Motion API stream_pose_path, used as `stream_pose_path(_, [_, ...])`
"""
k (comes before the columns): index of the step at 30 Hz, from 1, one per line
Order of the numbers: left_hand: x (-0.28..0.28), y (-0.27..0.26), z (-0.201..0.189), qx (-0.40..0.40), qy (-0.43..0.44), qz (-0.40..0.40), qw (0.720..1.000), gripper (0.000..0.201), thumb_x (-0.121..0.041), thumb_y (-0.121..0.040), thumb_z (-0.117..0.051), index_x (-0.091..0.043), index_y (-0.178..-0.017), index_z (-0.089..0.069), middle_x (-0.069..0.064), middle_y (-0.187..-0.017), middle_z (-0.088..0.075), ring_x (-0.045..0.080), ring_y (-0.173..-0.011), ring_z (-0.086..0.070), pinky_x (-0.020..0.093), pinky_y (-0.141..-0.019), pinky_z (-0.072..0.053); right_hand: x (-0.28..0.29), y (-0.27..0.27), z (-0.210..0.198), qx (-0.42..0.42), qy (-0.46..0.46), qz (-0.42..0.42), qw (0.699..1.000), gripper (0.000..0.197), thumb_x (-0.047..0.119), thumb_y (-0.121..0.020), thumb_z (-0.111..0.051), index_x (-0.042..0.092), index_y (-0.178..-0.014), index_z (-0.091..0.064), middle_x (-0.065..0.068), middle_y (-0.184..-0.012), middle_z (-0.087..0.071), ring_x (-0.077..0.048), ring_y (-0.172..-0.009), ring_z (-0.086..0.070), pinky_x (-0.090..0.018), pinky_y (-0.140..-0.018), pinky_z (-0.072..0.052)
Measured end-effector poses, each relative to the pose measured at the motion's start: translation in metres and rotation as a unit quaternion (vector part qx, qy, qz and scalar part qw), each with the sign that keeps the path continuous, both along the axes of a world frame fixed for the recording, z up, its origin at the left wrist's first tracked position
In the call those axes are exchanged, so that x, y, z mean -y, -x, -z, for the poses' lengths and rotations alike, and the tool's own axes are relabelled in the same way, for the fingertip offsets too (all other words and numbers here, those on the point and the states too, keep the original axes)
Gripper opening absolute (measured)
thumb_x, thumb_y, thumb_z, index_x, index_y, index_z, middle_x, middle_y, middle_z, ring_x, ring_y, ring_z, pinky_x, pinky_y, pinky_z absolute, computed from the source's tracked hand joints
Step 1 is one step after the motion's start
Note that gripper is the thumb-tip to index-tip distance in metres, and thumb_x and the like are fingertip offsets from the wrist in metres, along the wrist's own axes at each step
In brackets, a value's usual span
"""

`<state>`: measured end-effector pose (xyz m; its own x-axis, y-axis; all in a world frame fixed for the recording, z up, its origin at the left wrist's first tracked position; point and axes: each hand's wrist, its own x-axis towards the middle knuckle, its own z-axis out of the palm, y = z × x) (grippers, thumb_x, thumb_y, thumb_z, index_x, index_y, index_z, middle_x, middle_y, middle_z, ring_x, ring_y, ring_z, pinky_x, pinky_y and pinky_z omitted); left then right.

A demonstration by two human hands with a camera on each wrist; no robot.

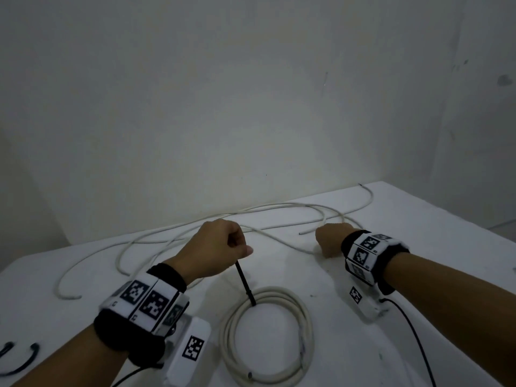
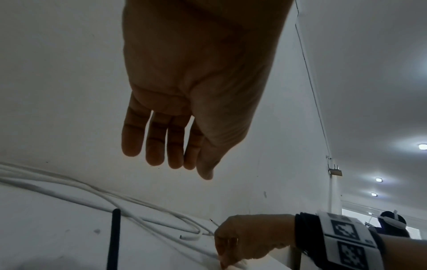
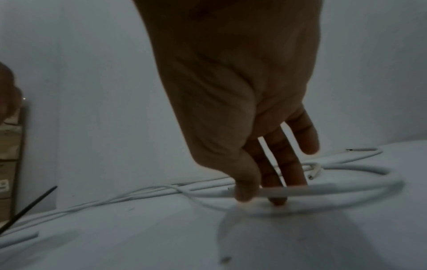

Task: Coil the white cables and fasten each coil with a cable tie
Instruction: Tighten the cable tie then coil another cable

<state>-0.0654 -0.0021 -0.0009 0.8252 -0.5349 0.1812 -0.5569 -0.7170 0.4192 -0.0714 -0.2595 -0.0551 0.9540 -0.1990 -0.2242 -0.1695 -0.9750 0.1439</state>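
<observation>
A coiled white cable [image 1: 305, 317] lies on the white table [image 1: 435, 247] in front of me. A black cable tie [image 1: 245, 286] stands up from its far rim. My left hand [image 1: 217, 247] hovers just over the tie's tip; in the left wrist view its fingers [image 2: 157, 142] hang straight and hold nothing, and the tie [image 2: 114, 237] ends free below them. My right hand [image 1: 331, 241] is down on the table to the right. Its thumb and fingers [image 3: 245, 190] pinch a loose white cable [image 3: 346, 190] near one end. More loose cable [image 1: 120, 261] sprawls across the back.
Two black cable ties [image 1: 30, 356] lie at the table's near left edge. A black wire [image 1: 413, 331] trails from my right wrist camera across the near right. A white wall stands right behind the table. The table's right edge runs past my right forearm.
</observation>
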Motion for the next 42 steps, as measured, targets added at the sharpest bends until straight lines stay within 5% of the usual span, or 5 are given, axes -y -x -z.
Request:
stream_pose_path(11, [0.022,0.001,-0.052,0.070,0.059,0.030,0.995,0.076,-0.041,-0.088,-0.064,-0.024,-0.150,-0.023,0.000,-0.153,-0.033,0.019,-0.139,-0.033,0.035,-0.112,-0.029,-0.049,0.059,-0.138,0.291,-0.252,-0.124,0.915,0.010,0.008,-0.095,-0.043,0.014,-0.089,-0.047,0.004,-0.078,-0.052,-0.014,-0.068,-0.047,-0.024,-0.058,-0.036])
stream_pose_path(21, [-0.016,-0.002,-0.116,0.108,0.363,0.026,0.925,0.033,-0.039,-0.099,-0.047,-0.012,-0.080,-0.054,0.005,-0.074,-0.051,0.018,-0.070,-0.046,0.048,-0.072,-0.050,-0.064,0.101,-0.169,0.331,-0.350,-0.135,0.866,0.019,0.017,-0.096,-0.049,0.014,-0.077,-0.055,-0.001,-0.063,-0.060,-0.018,-0.059,-0.056,-0.029,-0.062,-0.045])
stream_pose_path(26, [-0.042,0.006,-0.116,0.059,0.302,0.049,0.950,0.046,-0.050,-0.090,-0.055,-0.009,-0.069,-0.053,0.001,-0.059,-0.056,0.013,-0.056,-0.052,0.028,-0.064,-0.044,-0.050,0.116,-0.174,0.352,-0.718,-0.088,0.594,0.027,0.014,-0.099,-0.044,0.013,-0.072,-0.045,0.007,-0.043,-0.028,-0.009,-0.037,-0.028,-0.023,-0.046,-0.022])
stream_pose_path(36, [-0.063,0.004,-0.087,-0.020,0.210,0.029,0.977,0.053,-0.057,-0.093,-0.040,-0.012,-0.072,-0.055,0.000,-0.067,-0.062,0.015,-0.068,-0.058,0.026,-0.072,-0.042,-0.037,0.130,-0.189,0.350,-0.867,-0.045,0.351,0.016,0.026,-0.059,-0.059,0.015,-0.051,-0.050,0.007,-0.033,-0.026,-0.008,-0.029,-0.024,-0.014,-0.037,-0.023])
stream_pose_path(42, [-0.048,0.021,-0.101,-0.111,0.458,0.084,0.878,0.034,-0.020,-0.103,-0.034,-0.007,-0.086,-0.061,-0.007,-0.055,-0.042,0.012,-0.052,-0.033,0.023,-0.050,-0.028,-0.056,0.126,-0.157,0.422,-0.673,-0.029,0.607,0.026,0.019,-0.097,-0.046,0.016,-0.079,-0.065,0.004,-0.067,-0.047,-0.011,-0.064,-0.042,-0.025,-0.059,-0.031])
